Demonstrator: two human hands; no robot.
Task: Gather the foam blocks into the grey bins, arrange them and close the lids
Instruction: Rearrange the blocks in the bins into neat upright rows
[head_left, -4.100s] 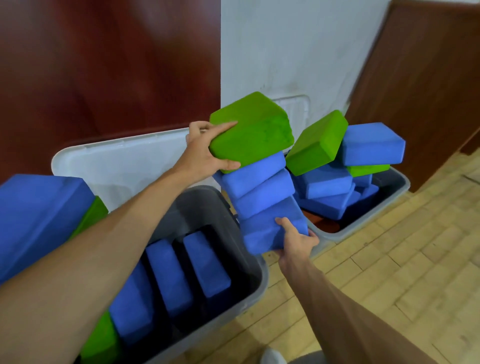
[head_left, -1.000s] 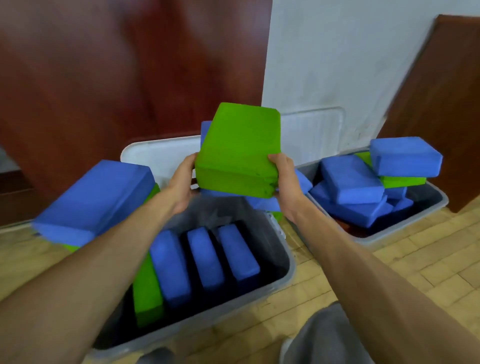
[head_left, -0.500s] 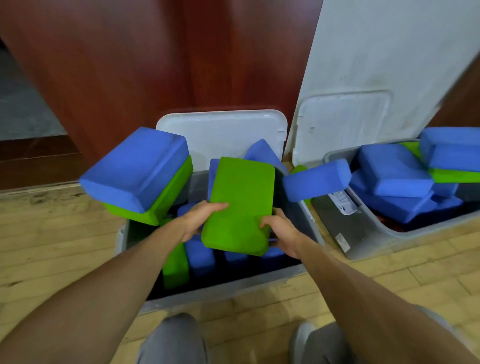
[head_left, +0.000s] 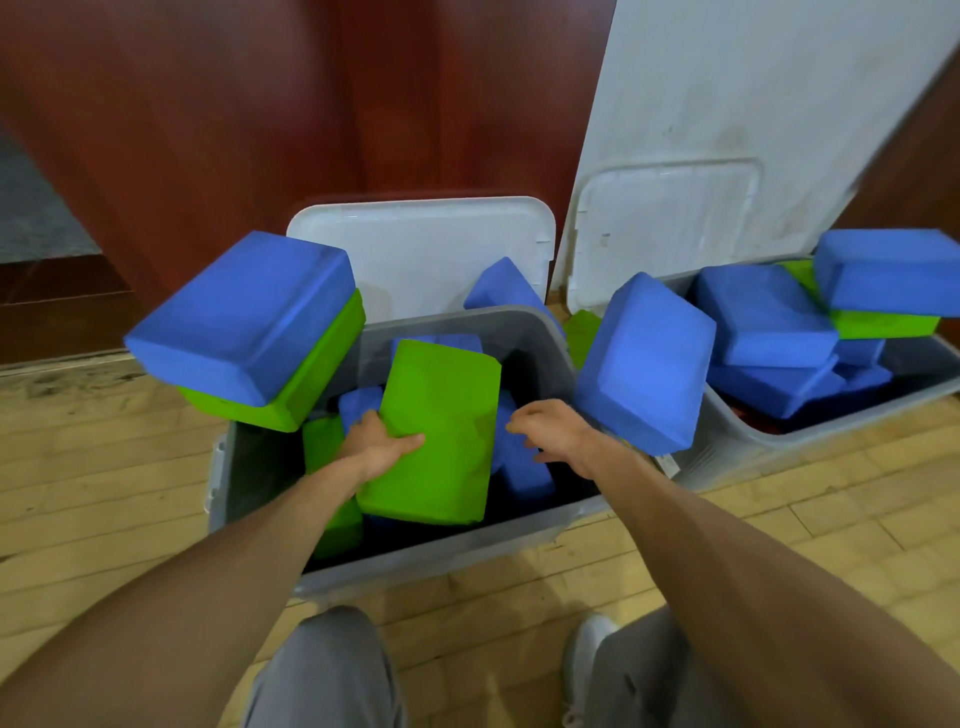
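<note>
Gripping green block (head_left: 441, 431), left hand (head_left: 382, 444), fingers (head_left: 366, 423) half hidden; right hand (head_left: 556, 431) loose, empty.

Green foam block (head_left: 439, 436), bright and plain; blue block (head_left: 244, 312) above lower green block (head_left: 311, 374); large blue block (head_left: 649, 364), uniform; near bin (head_left: 467, 318) and right bin (head_left: 831, 423), grey; near lid (head_left: 426, 244) and right lid (head_left: 665, 218), white; floor (head_left: 104, 467), pale yellow planks; panelling (head_left: 208, 130), dark red-brown; trousers (head_left: 322, 675), grey.

Your green block (head_left: 439, 441) lies tilted across the blue blocks (head_left: 522, 467) in the near grey bin (head_left: 441, 551), whose white lid (head_left: 415, 249) stands open, seemingly propped behind.
</note>
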